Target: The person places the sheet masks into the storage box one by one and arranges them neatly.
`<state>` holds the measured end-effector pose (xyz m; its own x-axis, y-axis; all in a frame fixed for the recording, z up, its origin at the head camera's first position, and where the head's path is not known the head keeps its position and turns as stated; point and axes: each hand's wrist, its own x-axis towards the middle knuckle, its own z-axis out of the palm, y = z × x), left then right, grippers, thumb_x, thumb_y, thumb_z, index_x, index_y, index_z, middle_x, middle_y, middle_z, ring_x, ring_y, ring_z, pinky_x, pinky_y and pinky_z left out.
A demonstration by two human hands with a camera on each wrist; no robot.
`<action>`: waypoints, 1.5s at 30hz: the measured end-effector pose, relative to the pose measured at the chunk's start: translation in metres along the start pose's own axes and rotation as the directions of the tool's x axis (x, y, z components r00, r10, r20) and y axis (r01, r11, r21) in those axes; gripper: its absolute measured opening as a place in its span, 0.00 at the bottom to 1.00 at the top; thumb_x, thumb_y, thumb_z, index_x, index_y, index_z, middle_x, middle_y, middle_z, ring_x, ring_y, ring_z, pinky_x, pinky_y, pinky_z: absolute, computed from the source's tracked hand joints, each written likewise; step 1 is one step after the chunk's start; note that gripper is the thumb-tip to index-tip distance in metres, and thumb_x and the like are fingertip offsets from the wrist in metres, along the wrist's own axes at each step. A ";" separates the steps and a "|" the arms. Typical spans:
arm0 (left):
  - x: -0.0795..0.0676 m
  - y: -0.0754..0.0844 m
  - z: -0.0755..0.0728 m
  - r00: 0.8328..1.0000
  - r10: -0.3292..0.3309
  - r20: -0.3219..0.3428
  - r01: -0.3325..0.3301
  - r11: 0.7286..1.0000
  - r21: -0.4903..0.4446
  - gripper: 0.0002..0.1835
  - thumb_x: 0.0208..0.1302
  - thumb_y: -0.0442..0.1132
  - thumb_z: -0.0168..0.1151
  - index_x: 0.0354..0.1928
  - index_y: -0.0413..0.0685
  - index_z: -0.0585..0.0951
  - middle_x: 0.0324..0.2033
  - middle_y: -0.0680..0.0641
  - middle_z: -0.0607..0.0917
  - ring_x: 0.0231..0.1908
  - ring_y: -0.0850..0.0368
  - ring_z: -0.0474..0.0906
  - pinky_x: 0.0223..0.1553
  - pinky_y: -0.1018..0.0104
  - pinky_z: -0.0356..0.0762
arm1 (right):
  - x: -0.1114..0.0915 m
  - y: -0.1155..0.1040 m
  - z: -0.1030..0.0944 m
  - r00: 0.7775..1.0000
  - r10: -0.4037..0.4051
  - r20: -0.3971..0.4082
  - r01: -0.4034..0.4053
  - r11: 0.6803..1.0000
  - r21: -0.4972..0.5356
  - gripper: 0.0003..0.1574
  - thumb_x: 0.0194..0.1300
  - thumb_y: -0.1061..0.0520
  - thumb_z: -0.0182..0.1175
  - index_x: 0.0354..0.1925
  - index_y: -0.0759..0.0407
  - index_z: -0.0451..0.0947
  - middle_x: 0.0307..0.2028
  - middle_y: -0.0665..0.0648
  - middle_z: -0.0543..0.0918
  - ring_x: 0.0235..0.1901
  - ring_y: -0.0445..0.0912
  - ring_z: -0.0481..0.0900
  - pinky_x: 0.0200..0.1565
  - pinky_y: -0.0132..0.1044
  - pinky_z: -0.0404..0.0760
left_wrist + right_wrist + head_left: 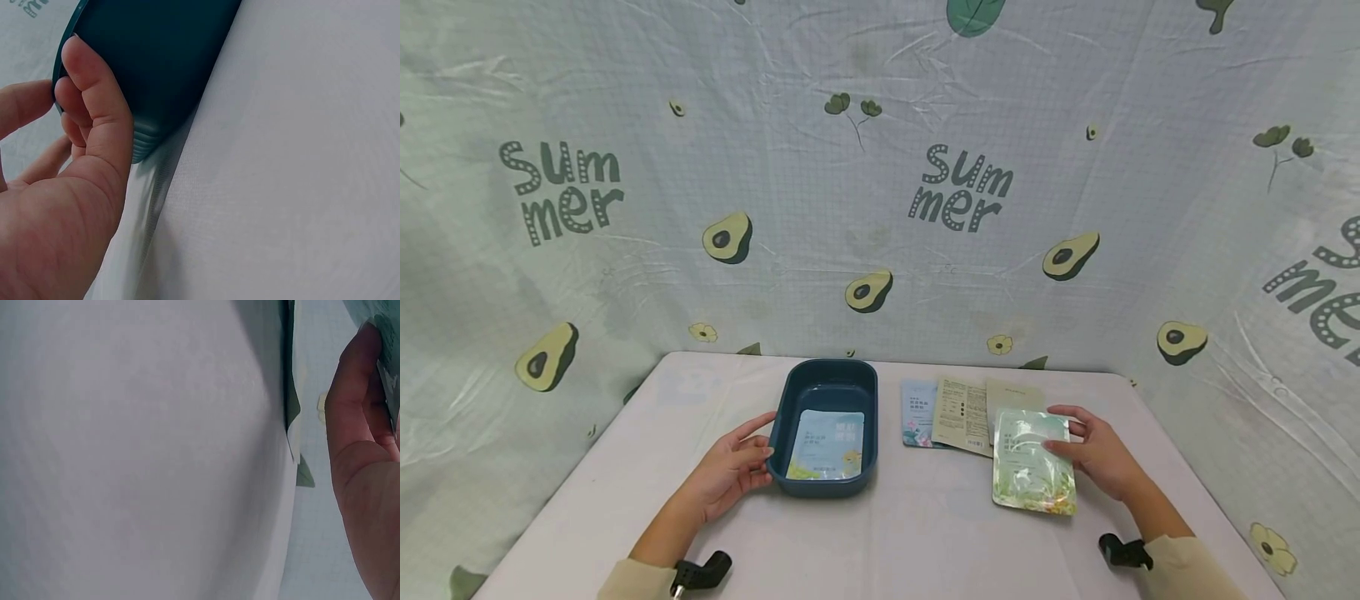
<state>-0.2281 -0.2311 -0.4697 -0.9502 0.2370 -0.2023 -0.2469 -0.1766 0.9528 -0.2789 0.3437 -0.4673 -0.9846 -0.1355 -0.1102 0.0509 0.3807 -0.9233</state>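
A dark blue rectangular bin stands on the table with a light blue sachet lying flat inside it. My left hand touches the bin's left side with relaxed fingers; in the left wrist view, the thumb lies against the outer wall. On the right, my right hand pinches the right edge of a shiny green sachet, thumb on top and fingers behind. The sachet is raised in front of a group of other sachets. Only a corner of it shows in the right wrist view.
Behind the held sachet lie a blue sachet, a beige printed sachet and another beige sachet, overlapping. A white cloth covers the table. A patterned curtain hangs at the back and sides.
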 end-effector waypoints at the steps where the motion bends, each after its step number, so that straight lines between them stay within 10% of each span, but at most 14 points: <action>1: 0.000 0.000 0.000 1.000 0.000 0.000 0.000 1.000 -0.001 0.37 0.76 0.30 0.52 0.82 0.50 0.52 0.43 0.51 0.78 0.34 0.60 0.80 0.40 0.68 0.84 | -0.001 -0.001 0.002 1.000 0.001 -0.002 -0.001 1.000 0.007 0.48 0.63 0.56 0.72 0.74 0.59 0.60 0.65 0.69 0.75 0.45 0.42 0.84 0.43 0.38 0.87; 45: -0.001 0.000 -0.002 0.999 0.003 0.043 -0.002 1.000 -0.026 0.39 0.76 0.30 0.53 0.82 0.48 0.49 0.41 0.52 0.81 0.34 0.61 0.81 0.41 0.68 0.85 | -0.017 -0.025 0.054 0.999 0.009 0.041 -0.015 0.986 0.167 0.49 0.61 0.61 0.73 0.74 0.61 0.60 0.60 0.66 0.80 0.44 0.48 0.86 0.41 0.44 0.89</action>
<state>-0.2274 -0.2330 -0.4704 -0.9418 0.2777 -0.1892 -0.2498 -0.2021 0.9470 -0.2547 0.2869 -0.4618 -0.9765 -0.1695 -0.1332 0.0933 0.2243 -0.9700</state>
